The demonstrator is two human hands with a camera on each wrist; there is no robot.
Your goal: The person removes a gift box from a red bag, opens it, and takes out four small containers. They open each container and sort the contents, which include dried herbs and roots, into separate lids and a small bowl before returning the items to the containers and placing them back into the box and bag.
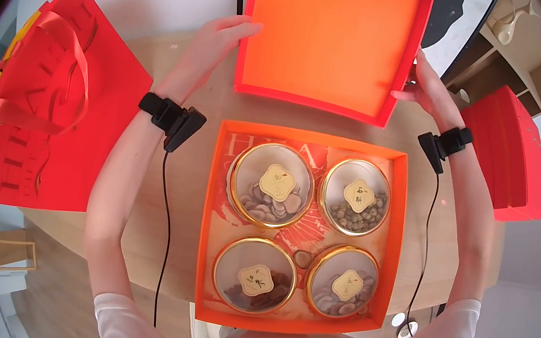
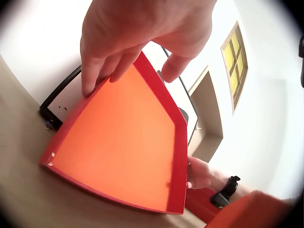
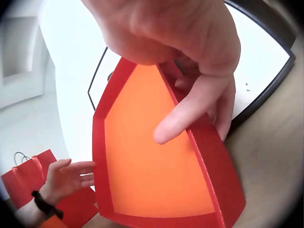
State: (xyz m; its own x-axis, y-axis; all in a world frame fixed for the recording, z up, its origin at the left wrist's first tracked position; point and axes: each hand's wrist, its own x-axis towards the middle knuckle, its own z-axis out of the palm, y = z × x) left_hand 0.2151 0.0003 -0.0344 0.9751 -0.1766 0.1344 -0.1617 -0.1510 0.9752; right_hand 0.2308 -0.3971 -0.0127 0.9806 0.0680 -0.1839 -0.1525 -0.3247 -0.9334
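A red box lid (image 1: 333, 39) with an orange inside faces up at the far side of the table. At its right wall my right hand (image 1: 432, 88) grips the rim, the thumb (image 3: 173, 124) inside and the other fingers outside. My left hand (image 1: 218, 40) is at the opposite wall, fairly straight fingers touching the edge and the thumb (image 2: 175, 68) spread away from them. Nearer to me stands the open orange box (image 1: 208, 229). It holds several round, gold-rimmed clear jars (image 1: 253, 167) with cream labels and dried pieces inside.
To the left stands a red gift bag (image 1: 104, 97) with ribbon handles. A red box (image 1: 504, 153) sits at the right edge of the wooden table (image 1: 163, 244). Behind the lid is a dark-edged white board (image 2: 61, 102), with wooden shelving (image 1: 506, 64) at far right.
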